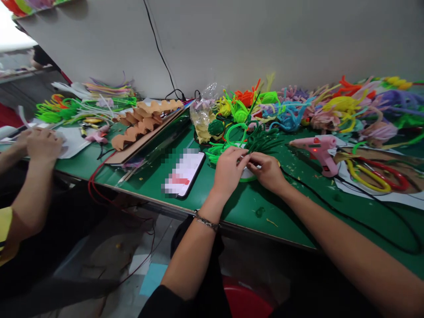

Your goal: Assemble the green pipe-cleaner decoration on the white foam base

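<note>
My left hand [228, 170] and my right hand [268, 172] meet over the middle of the green table [291, 221], a little in from its near edge. Both have their fingers drawn in narrow, thumb against fingertips, tips touching each other at the near end of the one bunch of dark green pipe cleaners [263, 139]. I cannot tell whether they grip a single strand. That bunch lies just behind my hands, fanning toward the far edge. One pale ring [247, 177] shows on the table under my fingers. One bracelet [207, 221] sits on my left wrist.

One phone [185, 172] lies flat just left of my left hand. One pink glue gun [316, 151] stands to the right of my right hand, and beyond it lie two pairs of scissors, one yellow-handled [364, 176] and one red-handled [389, 176]. At the table's left end another person's two hands [41, 143] rest together on white paper [74, 141].
</note>
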Demonstrator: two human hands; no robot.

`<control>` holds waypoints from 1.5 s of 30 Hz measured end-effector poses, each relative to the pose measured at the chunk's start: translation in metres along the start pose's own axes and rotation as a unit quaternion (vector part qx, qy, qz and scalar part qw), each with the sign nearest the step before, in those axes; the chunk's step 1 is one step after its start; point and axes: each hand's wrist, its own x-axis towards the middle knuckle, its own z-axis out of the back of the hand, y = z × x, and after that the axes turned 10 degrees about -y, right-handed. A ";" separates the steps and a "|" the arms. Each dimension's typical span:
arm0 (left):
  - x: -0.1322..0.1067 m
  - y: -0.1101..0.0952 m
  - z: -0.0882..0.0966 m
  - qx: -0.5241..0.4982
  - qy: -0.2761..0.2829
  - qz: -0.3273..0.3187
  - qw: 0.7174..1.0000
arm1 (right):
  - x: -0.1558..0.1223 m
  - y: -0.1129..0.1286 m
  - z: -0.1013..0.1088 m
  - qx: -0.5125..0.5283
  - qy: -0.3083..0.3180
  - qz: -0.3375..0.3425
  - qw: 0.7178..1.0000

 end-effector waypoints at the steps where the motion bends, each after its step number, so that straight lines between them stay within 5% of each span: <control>1: 0.000 0.001 0.000 0.006 0.002 -0.004 1.000 | 0.000 0.000 0.000 -0.001 0.003 -0.002 1.000; 15: 0.000 0.003 0.001 0.065 0.003 -0.012 0.998 | 0.001 0.001 0.000 0.025 0.002 -0.087 0.996; 21: -0.001 0.002 0.001 0.133 -0.001 -0.006 0.991 | 0.001 0.002 0.001 0.018 -0.010 -0.060 0.998; 40: 0.000 0.001 0.002 0.129 -0.006 0.004 0.992 | 0.000 -0.003 -0.004 0.037 0.015 -0.065 0.997; 45: 0.000 -0.003 0.005 0.151 0.028 0.028 0.988 | -0.001 -0.004 -0.002 0.014 0.015 -0.043 0.999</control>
